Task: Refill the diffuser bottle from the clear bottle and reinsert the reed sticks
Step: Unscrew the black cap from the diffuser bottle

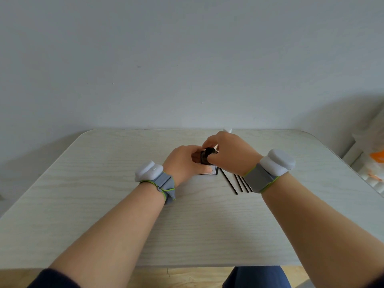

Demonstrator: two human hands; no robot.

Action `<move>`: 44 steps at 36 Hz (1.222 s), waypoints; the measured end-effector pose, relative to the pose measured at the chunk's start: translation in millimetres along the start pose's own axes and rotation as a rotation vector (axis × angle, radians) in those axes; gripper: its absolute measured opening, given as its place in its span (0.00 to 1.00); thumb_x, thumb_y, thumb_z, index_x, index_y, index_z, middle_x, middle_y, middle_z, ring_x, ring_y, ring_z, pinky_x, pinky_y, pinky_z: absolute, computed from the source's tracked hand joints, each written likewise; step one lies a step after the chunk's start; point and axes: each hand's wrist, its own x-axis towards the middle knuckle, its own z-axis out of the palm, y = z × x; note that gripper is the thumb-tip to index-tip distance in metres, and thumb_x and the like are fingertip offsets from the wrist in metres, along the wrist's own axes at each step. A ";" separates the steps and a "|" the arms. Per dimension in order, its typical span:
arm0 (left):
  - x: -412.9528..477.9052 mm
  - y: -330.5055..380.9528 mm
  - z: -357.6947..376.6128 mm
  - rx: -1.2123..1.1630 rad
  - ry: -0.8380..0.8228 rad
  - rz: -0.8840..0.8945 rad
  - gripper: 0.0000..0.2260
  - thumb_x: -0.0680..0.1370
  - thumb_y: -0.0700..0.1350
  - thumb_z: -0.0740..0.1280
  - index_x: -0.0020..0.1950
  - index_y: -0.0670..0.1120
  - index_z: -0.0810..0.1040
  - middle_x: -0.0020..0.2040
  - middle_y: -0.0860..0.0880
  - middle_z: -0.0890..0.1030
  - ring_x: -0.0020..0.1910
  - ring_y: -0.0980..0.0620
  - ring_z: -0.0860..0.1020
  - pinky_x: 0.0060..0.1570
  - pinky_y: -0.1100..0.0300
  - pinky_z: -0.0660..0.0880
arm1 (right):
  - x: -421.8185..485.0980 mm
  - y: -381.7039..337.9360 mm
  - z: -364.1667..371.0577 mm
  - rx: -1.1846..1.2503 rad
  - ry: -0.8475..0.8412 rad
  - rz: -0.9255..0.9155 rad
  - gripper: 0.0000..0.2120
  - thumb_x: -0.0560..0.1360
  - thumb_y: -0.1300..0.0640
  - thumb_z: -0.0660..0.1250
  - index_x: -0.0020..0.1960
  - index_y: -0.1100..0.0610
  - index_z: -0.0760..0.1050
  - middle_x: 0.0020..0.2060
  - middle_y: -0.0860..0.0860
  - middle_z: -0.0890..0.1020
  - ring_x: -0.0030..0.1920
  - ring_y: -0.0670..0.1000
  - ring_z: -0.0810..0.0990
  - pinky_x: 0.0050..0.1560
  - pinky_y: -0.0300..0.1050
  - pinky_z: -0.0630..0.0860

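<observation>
A small dark diffuser bottle (209, 170) with a white label stands on the pale wooden table (104, 183), near its far middle. My left hand (185, 163) wraps around the bottle's body. My right hand (226, 152) pinches the bottle's black cap (208, 152) from above. Several black reed sticks (239, 183) lie flat on the table just right of the bottle, partly hidden under my right wrist. A white tip, perhaps the clear bottle (227, 130), shows behind my right hand; the remainder is hidden.
A plain grey wall rises right behind the table's far edge. At the right edge of the view sits a white and orange bag (374, 163). Both wrists carry grey bands with white pods. The table's near edge is close to my body.
</observation>
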 end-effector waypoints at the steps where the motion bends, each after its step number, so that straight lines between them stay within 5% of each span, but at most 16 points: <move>1: -0.3 0.0 0.0 -0.013 0.001 -0.006 0.20 0.66 0.45 0.77 0.57 0.50 0.80 0.49 0.52 0.85 0.49 0.54 0.82 0.55 0.56 0.77 | 0.1 1.0 0.4 0.006 0.010 0.007 0.16 0.73 0.54 0.64 0.60 0.50 0.77 0.53 0.49 0.78 0.50 0.50 0.77 0.49 0.41 0.74; 6: -0.6 1.5 -0.7 0.038 -0.006 0.008 0.14 0.67 0.46 0.75 0.52 0.49 0.82 0.44 0.52 0.84 0.43 0.54 0.81 0.46 0.62 0.75 | 0.2 4.8 -0.8 -0.033 0.107 0.066 0.18 0.72 0.43 0.67 0.54 0.54 0.76 0.47 0.49 0.79 0.48 0.51 0.77 0.46 0.44 0.72; 15: 1.7 -2.8 0.1 0.042 -0.003 0.003 0.17 0.65 0.48 0.76 0.53 0.49 0.81 0.46 0.50 0.85 0.48 0.50 0.82 0.53 0.49 0.77 | 0.8 3.6 2.5 -0.018 0.073 0.073 0.11 0.72 0.51 0.65 0.50 0.54 0.79 0.45 0.50 0.82 0.45 0.51 0.79 0.46 0.46 0.78; 31: 1.9 -2.5 1.3 0.052 -0.003 0.006 0.17 0.65 0.49 0.76 0.53 0.50 0.81 0.46 0.52 0.85 0.47 0.53 0.82 0.53 0.50 0.78 | -1.9 6.2 -1.2 0.076 0.081 -0.007 0.13 0.71 0.58 0.64 0.54 0.51 0.79 0.50 0.48 0.80 0.45 0.48 0.77 0.46 0.39 0.73; 44: 2.1 -4.5 0.5 -0.010 -0.011 -0.005 0.20 0.62 0.51 0.77 0.53 0.51 0.81 0.48 0.51 0.85 0.50 0.50 0.82 0.57 0.49 0.76 | -7.2 58.7 -13.1 0.108 0.247 0.255 0.10 0.74 0.55 0.66 0.54 0.55 0.78 0.46 0.51 0.82 0.45 0.51 0.78 0.44 0.42 0.72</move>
